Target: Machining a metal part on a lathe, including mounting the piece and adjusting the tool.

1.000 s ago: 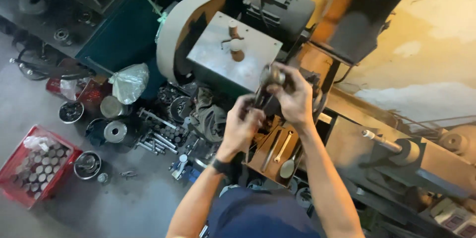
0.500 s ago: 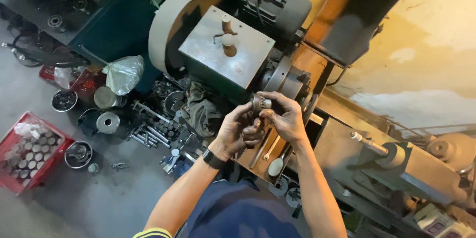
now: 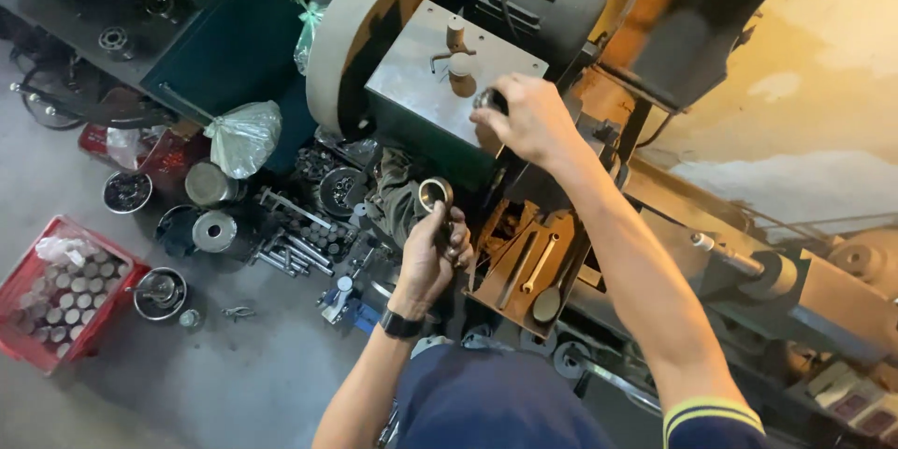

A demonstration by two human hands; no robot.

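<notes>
We hold the ring in left-hand fingers, bore facing up, below-left of the right hand, whose fingers close on a small round part at the grey box edge.

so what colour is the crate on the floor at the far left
Red, a plastic crate filled with grey metal cylinders, clearest in the head view.

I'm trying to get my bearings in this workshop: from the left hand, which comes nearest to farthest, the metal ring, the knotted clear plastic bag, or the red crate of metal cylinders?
1. Metal ring: held in the left hand.
2. Knotted clear plastic bag: up and leftward.
3. Red crate of metal cylinders: far left, on the floor.
</notes>
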